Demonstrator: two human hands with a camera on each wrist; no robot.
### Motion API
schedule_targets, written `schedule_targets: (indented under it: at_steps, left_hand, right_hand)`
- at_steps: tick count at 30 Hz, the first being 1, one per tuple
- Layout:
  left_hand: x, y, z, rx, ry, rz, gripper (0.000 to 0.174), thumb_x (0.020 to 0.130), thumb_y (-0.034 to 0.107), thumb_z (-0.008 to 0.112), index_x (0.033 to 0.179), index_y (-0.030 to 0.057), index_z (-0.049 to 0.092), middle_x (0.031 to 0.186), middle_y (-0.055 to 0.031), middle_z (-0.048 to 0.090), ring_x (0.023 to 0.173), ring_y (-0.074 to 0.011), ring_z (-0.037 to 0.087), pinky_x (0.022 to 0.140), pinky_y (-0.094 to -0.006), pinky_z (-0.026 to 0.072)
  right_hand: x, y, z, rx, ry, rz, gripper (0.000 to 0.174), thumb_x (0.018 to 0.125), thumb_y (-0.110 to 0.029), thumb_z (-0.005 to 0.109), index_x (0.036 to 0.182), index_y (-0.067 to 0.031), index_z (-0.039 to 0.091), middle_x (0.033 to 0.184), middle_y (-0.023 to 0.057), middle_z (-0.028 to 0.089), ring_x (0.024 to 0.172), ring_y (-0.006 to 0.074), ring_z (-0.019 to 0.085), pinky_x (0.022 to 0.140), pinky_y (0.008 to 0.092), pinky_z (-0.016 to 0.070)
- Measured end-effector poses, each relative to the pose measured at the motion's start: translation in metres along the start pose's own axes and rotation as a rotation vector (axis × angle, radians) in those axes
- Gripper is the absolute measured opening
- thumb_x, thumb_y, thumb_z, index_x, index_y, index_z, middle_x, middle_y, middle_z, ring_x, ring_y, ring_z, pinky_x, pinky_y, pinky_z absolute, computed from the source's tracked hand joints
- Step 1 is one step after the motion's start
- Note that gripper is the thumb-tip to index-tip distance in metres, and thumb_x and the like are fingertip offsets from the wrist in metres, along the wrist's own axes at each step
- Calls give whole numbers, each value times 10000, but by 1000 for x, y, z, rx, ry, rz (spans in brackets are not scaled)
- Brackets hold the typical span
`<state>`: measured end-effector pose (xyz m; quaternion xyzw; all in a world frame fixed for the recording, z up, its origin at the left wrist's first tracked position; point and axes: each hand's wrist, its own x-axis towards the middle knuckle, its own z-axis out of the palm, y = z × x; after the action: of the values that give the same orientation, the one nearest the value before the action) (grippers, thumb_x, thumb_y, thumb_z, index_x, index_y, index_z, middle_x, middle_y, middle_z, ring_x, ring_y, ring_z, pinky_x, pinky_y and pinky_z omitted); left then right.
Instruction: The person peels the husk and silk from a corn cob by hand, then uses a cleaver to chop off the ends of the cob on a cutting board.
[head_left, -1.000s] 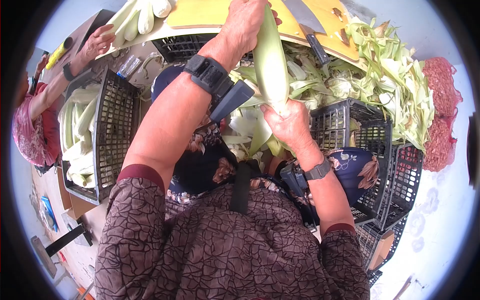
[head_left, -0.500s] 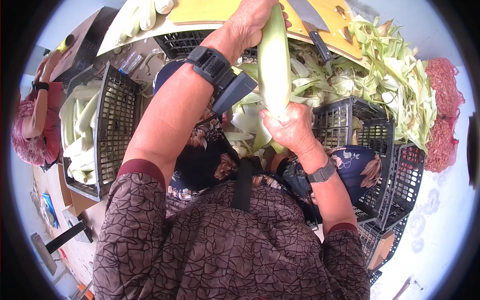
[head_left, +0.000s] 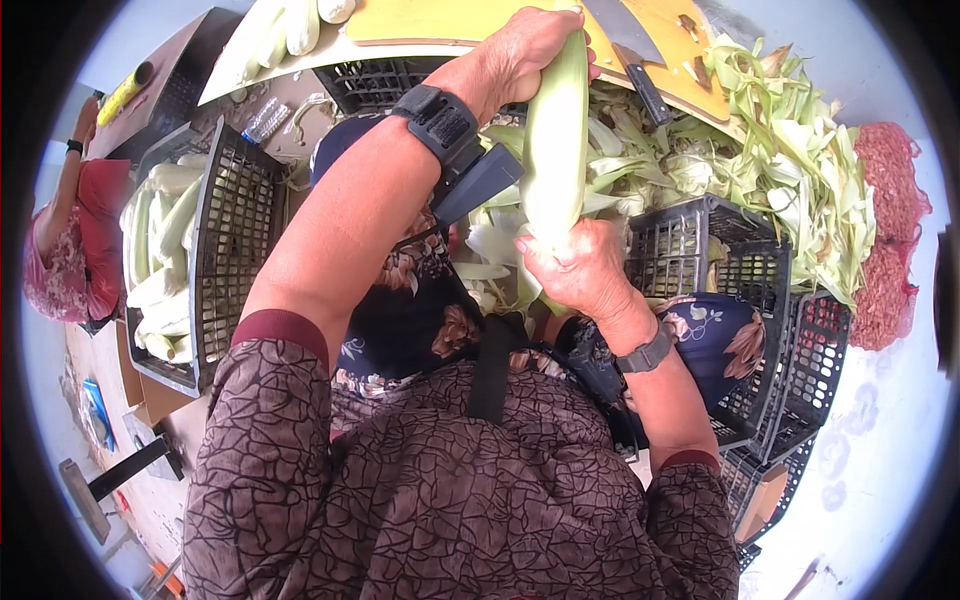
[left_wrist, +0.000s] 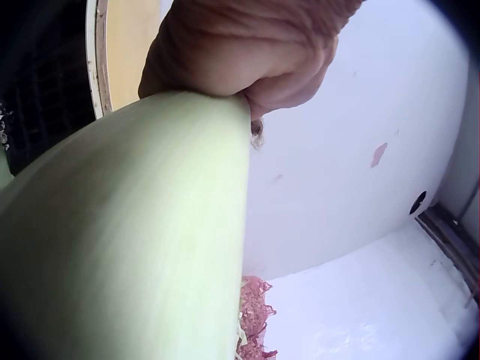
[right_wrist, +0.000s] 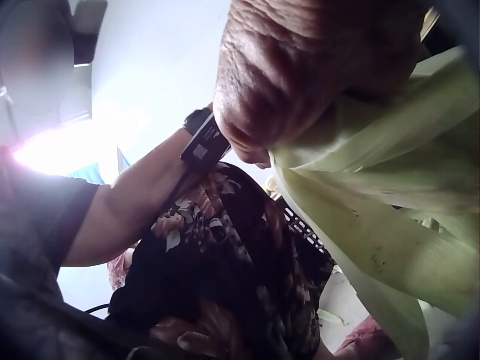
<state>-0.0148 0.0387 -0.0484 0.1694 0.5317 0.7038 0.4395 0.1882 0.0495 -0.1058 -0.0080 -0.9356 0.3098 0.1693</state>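
An ear of corn (head_left: 556, 145) in smooth pale green husk stands nearly upright in the head view. My left hand (head_left: 528, 55) grips its top end. At the lower end my right hand (head_left: 582, 265) pinches the husk with curled fingers. In the left wrist view the ear (left_wrist: 150, 225) fills the lower left, below my left hand (left_wrist: 247, 52). Loose husk leaves (right_wrist: 375, 217) spread from under my right hand (right_wrist: 300, 71) in the right wrist view; its fingertips are hidden there.
A knife (head_left: 640, 75) lies on the yellow board (head_left: 430, 22). Husks (head_left: 800, 190) are heaped at the right, beside a red mesh sack (head_left: 888, 230). Black crates (head_left: 235, 230) stand at both sides, the left one holding corn. Another person (head_left: 75, 240) is at far left.
Both my hands and the ear sit slightly lower and further right in the head view. The other person's arm has drawn back from the corn on the table.
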Motion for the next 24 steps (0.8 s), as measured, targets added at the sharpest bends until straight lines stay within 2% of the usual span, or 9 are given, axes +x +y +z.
schedule_targets:
  at_steps: [6, 9, 12, 15, 17, 19, 20, 21, 24]
  left_hand:
    - [4, -5, -2, 25, 15, -86, 306, 912, 276, 408, 873, -13, 500, 694, -112, 530, 556, -222, 524, 484, -378, 471]
    - [8, -11, -7, -35, -45, -85, 224, 901, 203, 450, 859, -12, 494, 766, -107, 553, 694, -209, 595, 603, -336, 512]
    - [-1, -8, -1, 99, -78, -64, 300, 910, 275, 411, 895, -10, 502, 706, -114, 537, 565, -225, 528, 489, -380, 474]
    - [1, -14, 3, 42, -61, -93, 215, 904, 187, 432, 855, -11, 501, 735, -95, 547, 669, -195, 587, 592, -330, 517]
    - [12, -35, 4, 49, -428, -394, 271, 918, 207, 418, 909, -55, 487, 722, -131, 570, 595, -216, 583, 537, -358, 507]
    - [-24, -54, 31, 200, -560, -510, 258, 910, 200, 438, 880, -50, 491, 687, -110, 552, 560, -204, 563, 516, -355, 504]
    - [-33, -55, 34, 340, -568, -392, 237, 906, 188, 442, 867, -43, 481, 677, -96, 535, 538, -195, 546, 517, -339, 499]
    - [-31, -58, 33, 207, -445, -481, 181, 881, 144, 466, 833, -27, 499, 672, -98, 521, 565, -182, 531, 538, -310, 473]
    - [-17, -37, 24, 32, -427, -415, 193, 900, 172, 453, 839, -6, 496, 717, -102, 529, 608, -187, 532, 605, -327, 483]
  right_hand:
    - [-1, -4, 1, -3, -28, -9, 137, 713, -173, 654, 750, -50, 605, 601, 126, 579, 537, 309, 580, 496, 351, 469]
    - [-2, -8, 1, 17, -35, 7, 134, 712, -170, 653, 755, -53, 605, 609, 118, 585, 551, 307, 584, 502, 350, 473]
    - [-4, -7, 5, 54, -41, -14, 134, 721, -174, 648, 759, -53, 604, 626, 114, 592, 565, 303, 587, 509, 348, 476]
    - [-4, -9, 7, 77, -44, -21, 90, 710, -138, 631, 742, -58, 606, 628, 100, 593, 546, 284, 583, 496, 341, 474]
    - [0, -14, 10, -189, -270, -341, 100, 679, -88, 606, 776, -64, 611, 676, 90, 591, 593, 274, 585, 539, 349, 482]
    - [-8, -21, 38, -18, -191, -405, 212, 657, -65, 576, 867, -63, 594, 768, 97, 571, 728, 286, 574, 653, 390, 483]
    - [-9, -20, 38, -30, -151, -398, 218, 657, -73, 577, 874, -64, 595, 758, 96, 573, 709, 286, 575, 634, 389, 484]
    - [-11, -20, 38, -40, -120, -385, 224, 658, -81, 577, 881, -66, 596, 748, 95, 575, 691, 286, 577, 615, 387, 485]
    - [-12, -4, 19, -72, -242, -302, 127, 653, -114, 591, 768, -63, 607, 663, 94, 595, 573, 275, 581, 524, 375, 474]
